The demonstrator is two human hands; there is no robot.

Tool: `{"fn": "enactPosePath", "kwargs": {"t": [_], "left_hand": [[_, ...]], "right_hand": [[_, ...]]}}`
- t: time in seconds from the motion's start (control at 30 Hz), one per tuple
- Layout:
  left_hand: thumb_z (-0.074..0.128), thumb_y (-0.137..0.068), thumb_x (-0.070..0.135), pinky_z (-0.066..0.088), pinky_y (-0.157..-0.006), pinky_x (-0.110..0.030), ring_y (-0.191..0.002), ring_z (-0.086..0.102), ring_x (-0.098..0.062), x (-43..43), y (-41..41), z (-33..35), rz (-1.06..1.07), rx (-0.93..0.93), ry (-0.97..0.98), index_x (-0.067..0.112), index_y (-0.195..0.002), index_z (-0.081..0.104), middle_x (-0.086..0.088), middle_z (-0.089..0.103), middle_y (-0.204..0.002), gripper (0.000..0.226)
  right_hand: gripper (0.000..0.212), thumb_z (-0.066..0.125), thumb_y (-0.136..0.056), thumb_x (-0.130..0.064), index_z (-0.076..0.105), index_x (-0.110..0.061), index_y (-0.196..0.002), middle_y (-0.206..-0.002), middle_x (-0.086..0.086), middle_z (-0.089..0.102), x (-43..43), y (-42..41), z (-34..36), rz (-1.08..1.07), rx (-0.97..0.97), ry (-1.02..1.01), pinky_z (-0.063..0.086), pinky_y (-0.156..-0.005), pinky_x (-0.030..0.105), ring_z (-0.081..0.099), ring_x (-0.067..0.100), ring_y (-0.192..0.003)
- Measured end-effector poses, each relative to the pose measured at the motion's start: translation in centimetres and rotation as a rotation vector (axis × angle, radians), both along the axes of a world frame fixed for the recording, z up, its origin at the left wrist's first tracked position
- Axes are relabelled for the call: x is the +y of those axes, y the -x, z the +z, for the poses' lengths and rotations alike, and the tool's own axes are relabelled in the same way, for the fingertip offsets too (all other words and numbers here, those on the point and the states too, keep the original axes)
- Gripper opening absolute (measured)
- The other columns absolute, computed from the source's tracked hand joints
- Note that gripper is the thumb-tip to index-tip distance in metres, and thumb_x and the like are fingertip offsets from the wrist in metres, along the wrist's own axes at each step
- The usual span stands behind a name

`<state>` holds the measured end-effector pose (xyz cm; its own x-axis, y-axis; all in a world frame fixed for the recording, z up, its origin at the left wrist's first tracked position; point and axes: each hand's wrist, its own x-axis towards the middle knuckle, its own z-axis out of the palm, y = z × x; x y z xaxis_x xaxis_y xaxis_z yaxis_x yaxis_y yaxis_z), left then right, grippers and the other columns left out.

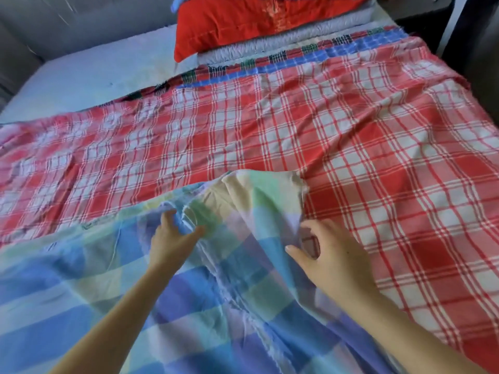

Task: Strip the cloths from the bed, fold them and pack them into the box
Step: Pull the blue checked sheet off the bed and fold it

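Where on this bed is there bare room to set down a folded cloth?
The bare mattress at far left is free, bordered by the grey wall, the red pillow and the far edge of the red checked cloth. The near side is crowded: the pastel checked cloth lies bunched, with left hand and right hand at it.

1 red pillow (243,20) (paler blotch at its middle) lies beside a grey padded wall (81,20).

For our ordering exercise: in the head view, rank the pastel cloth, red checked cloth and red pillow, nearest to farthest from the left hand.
1. Pastel cloth, under the left hand.
2. Red checked cloth, beyond it.
3. Red pillow, far end.
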<state>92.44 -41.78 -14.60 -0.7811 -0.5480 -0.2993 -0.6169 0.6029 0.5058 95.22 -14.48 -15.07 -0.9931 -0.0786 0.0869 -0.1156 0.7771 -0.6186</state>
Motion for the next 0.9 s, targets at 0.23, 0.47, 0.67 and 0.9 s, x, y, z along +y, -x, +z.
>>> {"fn": "enactPosePath", "kwargs": {"t": [0.23, 0.47, 0.67, 0.9], "left_hand": [[0.076, -0.075, 0.041, 0.048, -0.093, -0.041, -0.115, 0.054, -0.036, 0.9, 3.8, -2.6, 0.301, 0.047, -0.248, 0.003, -0.138, 0.027, -0.018, 0.051, -0.131, 0.089], [0.069, -0.077, 0.031, 0.033, -0.094, -0.046, -0.115, 0.046, -0.039, 2.6, 5.1, -3.0, -0.310, 0.131, 0.598, 0.012, -0.138, 0.040, -0.020, 0.048, -0.129, 0.071], [0.002, -0.086, 0.044, 0.001, -0.117, -0.041, -0.146, 0.011, -0.023, 4.7, 7.6, -7.2, -0.641, 0.087, 0.440, 0.016, -0.150, 0.023, -0.002, 0.016, -0.158, 0.073], [0.007, -0.087, 0.043, -0.007, -0.113, -0.050, -0.145, 0.016, -0.026, 4.7, 9.3, -10.6, -0.577, 0.170, 0.487, 0.021, -0.147, 0.031, -0.004, 0.023, -0.156, 0.068]], "right_hand": [[0.100, 0.081, -0.071, -0.035, 0.022, -0.008, -0.148, -0.144, 0.008, 0.042, -2.0, 9.4, -2.2, -0.374, -0.553, 0.618, 0.038, -0.102, 0.032, 0.045, 0.023, -0.129], [0.034, 0.075, -0.069, 0.007, 0.065, 0.008, -0.101, -0.094, 0.015, 0.067, -1.7, 14.1, -1.5, -0.397, -0.634, 0.705, 0.051, -0.073, 0.030, 0.064, 0.025, -0.087], [0.037, 0.066, -0.070, 0.017, 0.067, -0.007, -0.098, -0.079, 0.007, 0.067, 0.3, 21.2, 7.1, -0.358, -0.431, 0.796, 0.055, -0.062, 0.027, 0.062, 0.022, -0.076], [0.051, 0.057, -0.073, 0.021, 0.064, -0.021, -0.101, -0.070, 0.004, 0.060, 2.6, 26.7, 4.8, -0.504, -0.272, 0.519, 0.033, -0.032, 0.013, 0.042, 0.000, -0.029]]}}
